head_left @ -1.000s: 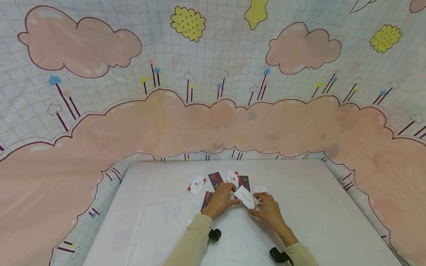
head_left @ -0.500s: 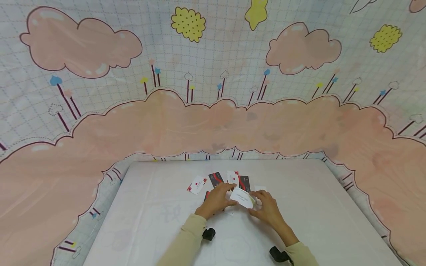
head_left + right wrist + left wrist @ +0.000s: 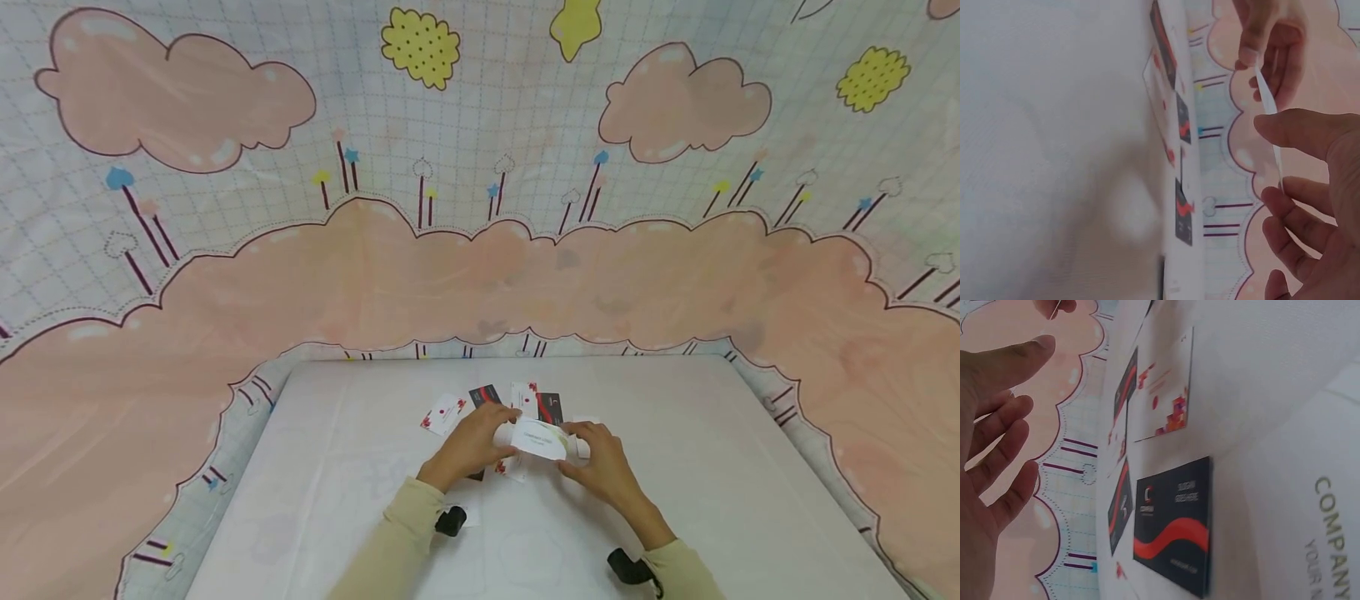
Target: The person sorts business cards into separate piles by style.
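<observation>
My right hand [image 3: 603,458] pinches a white business card [image 3: 538,440] with green curves and small lettering between thumb and fingers, raised above the table. In the right wrist view that card [image 3: 1266,94] is nearly edge-on, its far tip right at the left thumb. My left hand [image 3: 472,442] is at the card's left end. The left wrist view shows this hand [image 3: 991,425] with thumb and fingers spread apart and nothing visible between them. Below lie a dark business card [image 3: 1172,525] with a red wave and a white one [image 3: 1163,394] with red marks.
Behind the hands are more cards on the white table [image 3: 337,467]: a white-and-red one [image 3: 442,413], two dark ones [image 3: 483,393], and a plain white one [image 3: 585,418]. Another white card [image 3: 1335,550] with lettering lies under the left wrist. A patterned cloth [image 3: 450,292] hangs behind.
My left hand has shifted left, uncovering part of the cards beneath it. The white card has turned more level and moved slightly left; my right hand has barely moved.
</observation>
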`<state>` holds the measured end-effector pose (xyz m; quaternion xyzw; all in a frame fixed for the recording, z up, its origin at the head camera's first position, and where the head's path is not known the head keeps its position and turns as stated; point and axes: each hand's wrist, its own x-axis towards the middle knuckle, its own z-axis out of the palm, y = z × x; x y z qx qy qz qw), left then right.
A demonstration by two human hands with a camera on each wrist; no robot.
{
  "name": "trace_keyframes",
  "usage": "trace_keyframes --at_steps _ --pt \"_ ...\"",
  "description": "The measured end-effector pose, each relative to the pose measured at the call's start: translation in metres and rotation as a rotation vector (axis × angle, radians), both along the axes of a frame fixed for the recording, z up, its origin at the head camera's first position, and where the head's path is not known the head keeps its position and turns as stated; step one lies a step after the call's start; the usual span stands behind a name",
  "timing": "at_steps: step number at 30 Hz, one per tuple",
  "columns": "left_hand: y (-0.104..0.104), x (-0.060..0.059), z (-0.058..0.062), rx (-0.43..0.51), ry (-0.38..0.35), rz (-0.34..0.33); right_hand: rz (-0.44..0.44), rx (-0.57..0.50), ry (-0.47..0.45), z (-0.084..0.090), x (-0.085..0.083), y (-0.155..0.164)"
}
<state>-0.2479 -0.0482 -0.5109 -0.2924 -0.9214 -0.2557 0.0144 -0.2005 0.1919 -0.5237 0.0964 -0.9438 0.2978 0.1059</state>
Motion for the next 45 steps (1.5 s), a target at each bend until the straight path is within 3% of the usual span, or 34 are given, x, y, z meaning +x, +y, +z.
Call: trace_keyframes --at_steps 6,17,21,26,39,45 --pt "-0.009 0.007 0.011 0.017 0.058 -0.005 -0.001 -0.032 -0.012 0.009 0.0 -0.004" --pt "-0.028 0.021 0.022 0.005 0.1 0.007 0.083 -0.035 0.061 0.018 -0.001 -0.011" --pt "-0.034 0.025 0.02 0.052 0.12 0.004 0.097 -0.045 0.057 0.019 -0.001 -0.015" --pt "-0.043 0.03 0.015 0.116 0.076 0.018 0.099 -0.041 0.005 0.02 0.002 -0.021" --pt "-0.063 0.047 0.006 0.095 0.024 0.074 0.167 -0.055 0.013 0.012 0.008 -0.039" --pt "-0.073 0.053 0.001 0.099 0.076 0.076 0.206 -0.073 0.018 0.009 0.01 -0.049"
